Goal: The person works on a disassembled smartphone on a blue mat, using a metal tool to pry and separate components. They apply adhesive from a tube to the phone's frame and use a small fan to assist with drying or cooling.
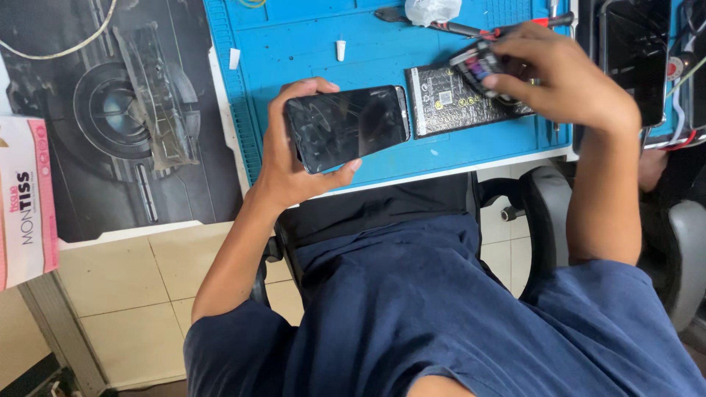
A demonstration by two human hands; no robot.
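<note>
- I am seeing the left hand (288, 160) gripping a black, glossy-screened smartphone (346, 126), with the thumb curling over its top edge and the fingers wrapping under the lower edge.
- The smartphone is lying screen-up and slightly tilted, hovering over the near part of a blue rubber work mat (309, 44), close to the mat's front edge.
- I am seeing the right hand (559, 77) closing its fingers around a small dark rectangular object with coloured markings (478, 68), holding it just above the mat.
- That small object is sitting over the right end of a flat black rectangular battery with white print (445, 99), which is lying on the mat just right of the smartphone; whether they are touching, I cannot tell.
- Beyond the right hand, a tool with a red and black handle (471, 29) is lying across the far side of the mat, with a crumpled piece of clear plastic (432, 10) over it.
- Two small white plastic bits (340, 50) are resting on the mat, well behind the smartphone.
- To the right, a second dark phone-like slab (636, 55) is lying near the mat's edge.
- To the left, a dark desk mat printed with a grey car (110, 117) is covering the table, and a pink and white tissue box (26, 198) is sitting at its left edge.
- Nearest the camera, I am looking at the person's navy blue shirt (441, 316).
</note>
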